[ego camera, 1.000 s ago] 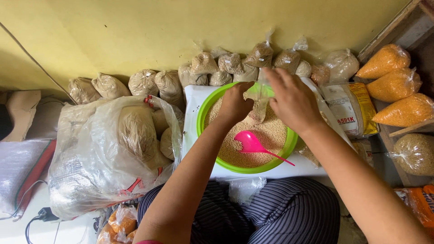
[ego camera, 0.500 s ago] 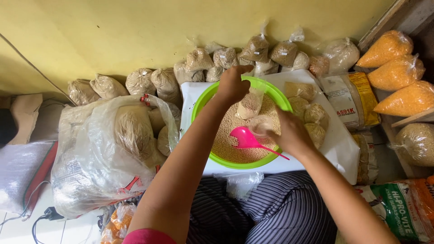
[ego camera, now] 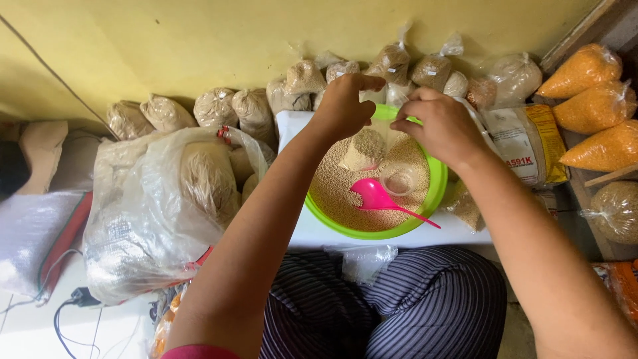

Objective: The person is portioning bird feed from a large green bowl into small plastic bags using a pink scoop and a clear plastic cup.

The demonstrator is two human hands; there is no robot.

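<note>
Yellow wall behind, tied bags lined along it. My left hand [ego camera: 345, 106] and right hand [ego camera: 442, 129] pinch what seems a clear bag [ego camera: 365, 149] of grain above the green bowl [ego camera: 435, 193]; a loose grip could spill it.

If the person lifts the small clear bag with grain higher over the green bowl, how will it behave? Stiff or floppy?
Probably floppy: the small clear bag is thin film, held only at its top by the left hand and right hand. The grain sits low in it, so it would likely sag and swing. With its mouth untied, tilting could spill grain into the green bowl.
</note>
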